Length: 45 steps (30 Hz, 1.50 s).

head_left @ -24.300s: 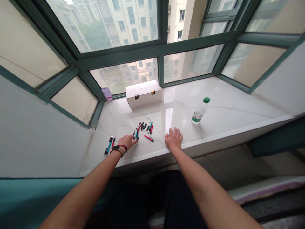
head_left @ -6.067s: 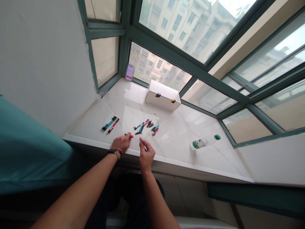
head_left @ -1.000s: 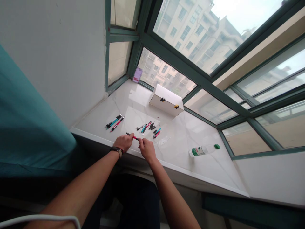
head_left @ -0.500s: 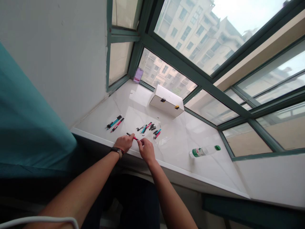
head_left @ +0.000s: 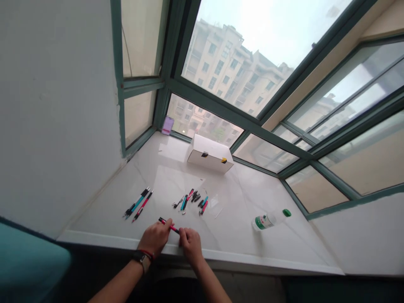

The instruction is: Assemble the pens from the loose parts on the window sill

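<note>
Between my two hands, just above the front edge of the white sill, is a red and black pen (head_left: pixel 174 229). My left hand (head_left: pixel 155 239) is closed around its barrel, with the black end sticking out past the thumb. The fingers of my right hand (head_left: pixel 190 243) pinch its other end, whose tip they hide. Beyond my hands lies a loose cluster of pen parts (head_left: pixel 184 203) in black, blue and red. More red and dark parts (head_left: pixel 203 206) sit at its right. Several whole pens (head_left: pixel 139 205), black, blue and red, lie side by side to the left.
A white box (head_left: pixel 210 156) with black and yellow tabs stands at the back by the window. On the right is a clear bottle (head_left: pixel 264 221) with a green cap. A blurred purple item (head_left: pixel 167 125) sits in the far corner. Teal cloth (head_left: pixel 31 261) hangs at left.
My view has tilted up, so the sill and everything on it appear lower. Both hands keep hold of the red and black pen.
</note>
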Each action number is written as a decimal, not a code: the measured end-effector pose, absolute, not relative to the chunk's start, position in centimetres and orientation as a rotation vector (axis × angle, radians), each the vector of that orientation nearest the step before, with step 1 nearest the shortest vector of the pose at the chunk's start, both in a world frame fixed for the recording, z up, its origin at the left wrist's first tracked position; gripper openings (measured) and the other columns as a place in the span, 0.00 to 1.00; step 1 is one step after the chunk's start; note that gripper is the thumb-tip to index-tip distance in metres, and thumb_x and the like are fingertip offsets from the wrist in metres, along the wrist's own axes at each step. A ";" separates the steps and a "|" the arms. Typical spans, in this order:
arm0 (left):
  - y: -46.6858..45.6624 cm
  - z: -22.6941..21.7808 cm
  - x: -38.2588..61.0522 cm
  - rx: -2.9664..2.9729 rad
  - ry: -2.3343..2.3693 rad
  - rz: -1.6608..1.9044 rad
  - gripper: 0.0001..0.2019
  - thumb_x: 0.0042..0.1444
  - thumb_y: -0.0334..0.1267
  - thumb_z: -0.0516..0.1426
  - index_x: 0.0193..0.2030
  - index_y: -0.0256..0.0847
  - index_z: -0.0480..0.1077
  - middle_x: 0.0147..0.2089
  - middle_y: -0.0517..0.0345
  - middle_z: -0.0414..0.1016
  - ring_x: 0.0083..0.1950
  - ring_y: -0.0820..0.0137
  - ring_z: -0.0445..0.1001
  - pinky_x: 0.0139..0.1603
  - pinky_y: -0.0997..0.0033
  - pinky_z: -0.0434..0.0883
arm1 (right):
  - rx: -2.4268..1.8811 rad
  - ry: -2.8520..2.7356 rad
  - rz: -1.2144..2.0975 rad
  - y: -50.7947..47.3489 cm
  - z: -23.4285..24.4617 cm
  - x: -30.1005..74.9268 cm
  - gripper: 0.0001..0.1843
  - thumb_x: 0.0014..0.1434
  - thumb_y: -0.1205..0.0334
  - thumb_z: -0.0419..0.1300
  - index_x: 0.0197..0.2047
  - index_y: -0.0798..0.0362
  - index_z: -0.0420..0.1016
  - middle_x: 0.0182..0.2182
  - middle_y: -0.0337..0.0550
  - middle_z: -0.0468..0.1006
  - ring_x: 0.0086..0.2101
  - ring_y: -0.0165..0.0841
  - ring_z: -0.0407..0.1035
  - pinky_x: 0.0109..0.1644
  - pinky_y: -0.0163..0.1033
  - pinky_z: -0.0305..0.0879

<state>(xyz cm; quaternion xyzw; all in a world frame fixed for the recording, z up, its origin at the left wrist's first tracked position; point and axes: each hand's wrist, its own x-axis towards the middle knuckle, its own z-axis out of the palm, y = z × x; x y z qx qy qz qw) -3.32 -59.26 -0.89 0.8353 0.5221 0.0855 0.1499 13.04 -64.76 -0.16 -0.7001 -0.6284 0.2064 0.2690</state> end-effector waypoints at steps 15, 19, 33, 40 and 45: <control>-59.7 0.4 -3.0 2.289 1.616 0.258 0.17 0.64 0.42 0.41 0.49 0.47 0.68 0.35 0.52 0.76 0.40 0.62 0.75 0.38 0.66 0.66 | -1.876 -1.633 0.315 -65.2 -0.5 12.3 0.22 0.62 0.46 0.49 0.22 0.49 0.66 0.21 0.40 0.69 0.25 0.34 0.64 0.30 0.37 0.53; -60.2 1.8 -2.9 2.238 1.684 0.239 0.17 0.65 0.45 0.40 0.45 0.45 0.68 0.35 0.51 0.76 0.38 0.62 0.75 0.36 0.68 0.65 | -1.774 -1.564 0.539 -65.4 0.3 12.7 0.30 0.66 0.46 0.43 0.19 0.52 0.68 0.19 0.40 0.70 0.25 0.31 0.66 0.32 0.34 0.56; -60.2 1.5 -1.5 2.290 1.897 0.052 0.18 0.63 0.49 0.41 0.43 0.46 0.68 0.31 0.53 0.75 0.33 0.63 0.73 0.30 0.71 0.57 | -1.994 -1.729 0.164 -66.0 0.3 24.9 0.12 0.64 0.59 0.50 0.31 0.52 0.69 0.30 0.44 0.72 0.36 0.36 0.65 0.42 0.37 0.58; -60.2 1.9 -1.0 2.282 1.949 0.013 0.19 0.64 0.49 0.40 0.44 0.45 0.68 0.31 0.54 0.75 0.33 0.64 0.73 0.29 0.71 0.55 | -2.008 -1.871 0.176 -65.5 0.2 24.3 0.08 0.64 0.60 0.51 0.34 0.51 0.68 0.33 0.45 0.71 0.39 0.37 0.62 0.44 0.38 0.57; -60.4 2.4 -0.8 2.264 1.947 0.000 0.19 0.64 0.49 0.41 0.44 0.45 0.68 0.32 0.53 0.75 0.34 0.65 0.73 0.30 0.72 0.56 | -2.015 -1.870 0.193 -65.6 0.2 24.4 0.08 0.64 0.60 0.50 0.35 0.52 0.68 0.33 0.46 0.71 0.39 0.38 0.62 0.43 0.38 0.57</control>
